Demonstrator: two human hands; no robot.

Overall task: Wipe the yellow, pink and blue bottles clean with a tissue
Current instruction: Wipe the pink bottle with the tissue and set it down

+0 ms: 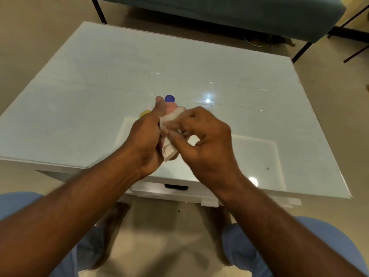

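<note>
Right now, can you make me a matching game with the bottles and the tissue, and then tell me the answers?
Things:
1. pink bottle
2. blue bottle
3. yellow bottle
4. tissue

Where:
A. peeking out left of the left hand
B. held in the left hand
C. pinched by the right hand
D. behind the pink one

Pairs: 1-B, 2-D, 3-A, 4-C

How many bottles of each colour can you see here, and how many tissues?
Yellow bottle: 1, mostly hidden behind the left hand
Pink bottle: 1
Blue bottle: 1
Tissue: 1, between the left hand and right hand
Total: 4
</note>
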